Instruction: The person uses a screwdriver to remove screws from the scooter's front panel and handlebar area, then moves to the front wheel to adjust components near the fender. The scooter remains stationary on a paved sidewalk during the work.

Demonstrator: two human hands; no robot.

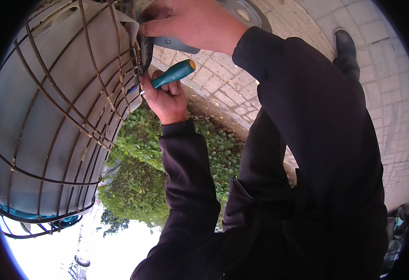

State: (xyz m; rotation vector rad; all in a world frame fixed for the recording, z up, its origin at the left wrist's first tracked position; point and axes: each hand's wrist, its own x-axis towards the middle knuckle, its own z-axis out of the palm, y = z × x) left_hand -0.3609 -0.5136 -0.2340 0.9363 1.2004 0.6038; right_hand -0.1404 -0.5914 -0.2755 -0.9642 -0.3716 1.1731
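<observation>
My left hand is closed around a screwdriver with a teal handle and a yellow-orange end. The handle points up and to the right, and a short pale bit of the shaft shows beside my thumb. Higher up, my right hand pinches the upper end of a dark flat strip at the edge of a rusty wire cage; its fingertips are partly hidden. Inside the cage sits a whitish translucent plastic container. A small blue piece shows at the cage edge near my left hand.
Behind my right hand is a grey curved panel with a bolt head. Paving bricks lie below, bordered by a kerb and green ground plants. A dark boot stands on the paving at the upper right.
</observation>
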